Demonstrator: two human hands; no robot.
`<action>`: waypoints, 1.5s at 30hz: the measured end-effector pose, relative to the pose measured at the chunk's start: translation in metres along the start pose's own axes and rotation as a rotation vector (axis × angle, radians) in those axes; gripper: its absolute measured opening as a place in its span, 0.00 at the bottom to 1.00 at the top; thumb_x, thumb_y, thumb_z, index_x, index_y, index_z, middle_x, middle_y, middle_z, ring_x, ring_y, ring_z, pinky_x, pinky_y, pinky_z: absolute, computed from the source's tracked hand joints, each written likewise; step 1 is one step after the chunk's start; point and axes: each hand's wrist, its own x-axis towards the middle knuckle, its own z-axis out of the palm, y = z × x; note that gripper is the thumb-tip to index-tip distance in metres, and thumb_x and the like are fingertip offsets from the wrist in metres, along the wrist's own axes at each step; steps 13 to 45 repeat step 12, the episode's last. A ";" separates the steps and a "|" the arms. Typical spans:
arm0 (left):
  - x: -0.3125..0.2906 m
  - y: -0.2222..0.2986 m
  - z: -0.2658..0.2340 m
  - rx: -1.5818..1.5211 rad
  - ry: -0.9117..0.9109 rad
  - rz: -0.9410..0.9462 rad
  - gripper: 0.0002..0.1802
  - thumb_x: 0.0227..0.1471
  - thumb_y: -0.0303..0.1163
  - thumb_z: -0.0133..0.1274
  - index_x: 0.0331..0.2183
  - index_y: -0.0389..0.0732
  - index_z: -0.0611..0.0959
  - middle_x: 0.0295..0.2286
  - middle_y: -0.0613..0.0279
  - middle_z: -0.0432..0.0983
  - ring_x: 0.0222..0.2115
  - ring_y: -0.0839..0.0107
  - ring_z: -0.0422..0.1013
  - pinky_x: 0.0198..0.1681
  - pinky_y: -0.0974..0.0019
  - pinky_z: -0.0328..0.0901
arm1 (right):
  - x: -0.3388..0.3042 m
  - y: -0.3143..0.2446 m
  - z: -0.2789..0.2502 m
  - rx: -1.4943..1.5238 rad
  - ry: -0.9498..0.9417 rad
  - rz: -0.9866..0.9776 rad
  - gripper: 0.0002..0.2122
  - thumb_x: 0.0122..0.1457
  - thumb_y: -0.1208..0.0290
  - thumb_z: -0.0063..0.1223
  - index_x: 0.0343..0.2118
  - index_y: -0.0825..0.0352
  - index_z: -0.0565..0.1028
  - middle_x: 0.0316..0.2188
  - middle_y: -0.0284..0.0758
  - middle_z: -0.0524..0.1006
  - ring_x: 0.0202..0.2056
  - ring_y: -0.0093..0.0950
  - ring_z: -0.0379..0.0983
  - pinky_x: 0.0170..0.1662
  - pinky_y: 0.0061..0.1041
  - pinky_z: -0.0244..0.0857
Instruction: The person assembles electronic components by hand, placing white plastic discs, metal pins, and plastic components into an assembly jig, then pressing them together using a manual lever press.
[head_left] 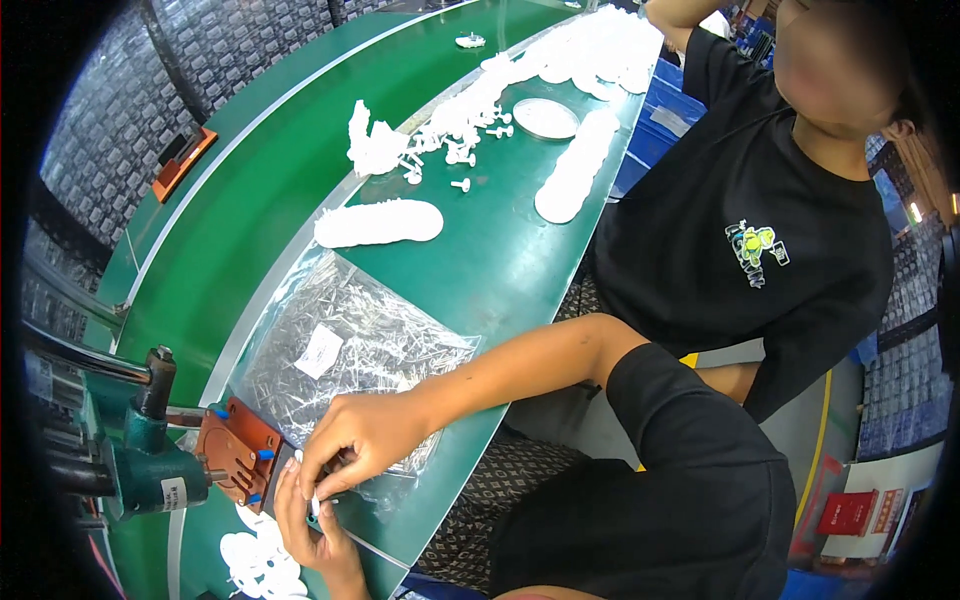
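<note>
Close together at the near left end of the green workbench, my hands work on a small white plastic part (316, 503). My right hand (368, 438) reaches in from the right and pinches this part between thumb and fingertips. From below, my left hand (308, 530) closes its fingers about the same part; its exact shape is mostly hidden. Just left of my fingertips stands a brown-orange metal fixture (232, 450) with blue knobs, set at a green hand press (160, 470). A clear plastic bag (345, 335) of thin metal pins lies partly under my right hand and wrist.
Flat white pieces (262, 562) lie below the press. Farther up are a row of stacked white discs (380, 223), loose white stemmed parts (455, 145), a round dish (546, 118) and another disc stack (578, 165). A green conveyor (255, 190) runs alongside. A co-worker (740, 220) sits at right.
</note>
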 end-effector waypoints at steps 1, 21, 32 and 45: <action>0.000 0.002 -0.002 0.003 0.000 -0.007 0.19 0.59 0.34 0.48 0.46 0.29 0.76 0.45 0.43 0.72 0.47 0.47 0.69 0.53 0.51 0.61 | -0.001 -0.002 0.003 -0.140 0.030 -0.132 0.05 0.53 0.73 0.60 0.34 0.64 0.81 0.23 0.32 0.79 0.19 0.21 0.72 0.20 0.20 0.62; -0.025 -0.048 -0.036 0.371 0.385 0.306 0.15 0.60 0.30 0.47 0.47 0.35 0.75 0.48 0.50 0.65 0.51 0.49 0.64 0.54 0.48 0.60 | 0.008 0.017 0.006 -0.358 -0.015 0.015 0.21 0.53 0.72 0.56 0.51 0.65 0.69 0.22 0.33 0.79 0.19 0.24 0.77 0.23 0.23 0.70; -0.025 -0.048 -0.036 0.371 0.385 0.306 0.15 0.60 0.30 0.47 0.47 0.35 0.75 0.48 0.50 0.65 0.51 0.49 0.64 0.54 0.48 0.60 | 0.008 0.017 0.006 -0.358 -0.015 0.015 0.21 0.53 0.72 0.56 0.51 0.65 0.69 0.22 0.33 0.79 0.19 0.24 0.77 0.23 0.23 0.70; -0.025 -0.048 -0.036 0.371 0.385 0.306 0.15 0.60 0.30 0.47 0.47 0.35 0.75 0.48 0.50 0.65 0.51 0.49 0.64 0.54 0.48 0.60 | 0.008 0.017 0.006 -0.358 -0.015 0.015 0.21 0.53 0.72 0.56 0.51 0.65 0.69 0.22 0.33 0.79 0.19 0.24 0.77 0.23 0.23 0.70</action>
